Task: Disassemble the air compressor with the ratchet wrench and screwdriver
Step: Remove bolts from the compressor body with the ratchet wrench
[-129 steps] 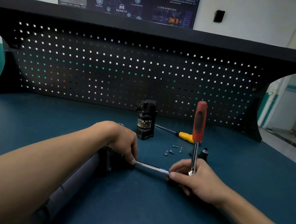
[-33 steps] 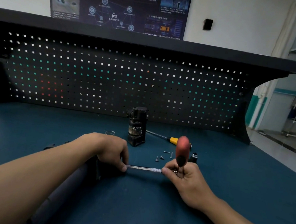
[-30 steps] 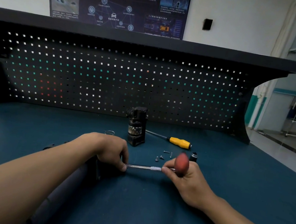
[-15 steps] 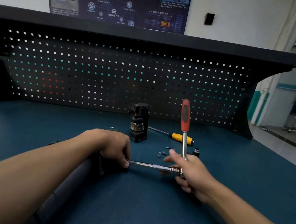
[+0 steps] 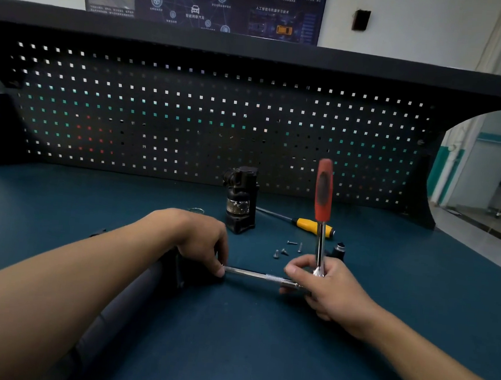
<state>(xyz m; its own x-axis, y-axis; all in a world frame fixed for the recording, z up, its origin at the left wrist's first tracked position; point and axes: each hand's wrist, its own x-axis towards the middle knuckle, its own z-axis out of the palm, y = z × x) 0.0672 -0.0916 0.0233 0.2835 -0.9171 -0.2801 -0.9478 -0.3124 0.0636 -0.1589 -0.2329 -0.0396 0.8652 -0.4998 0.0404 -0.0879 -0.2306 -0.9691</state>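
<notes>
On the dark blue worktop, a dark grey cylindrical air compressor body is laid lengthwise beneath the left forearm. The left hand is curled over its far end, with fingertips pinched on one end of a chrome extension bar. The bar's other end, at the head of the red-handled ratchet wrench, is gripped by the right hand; the handle is stood upright. Beyond these, small loose screws, a yellow-handled screwdriver and an upright black compressor part are seen before the black pegboard.
</notes>
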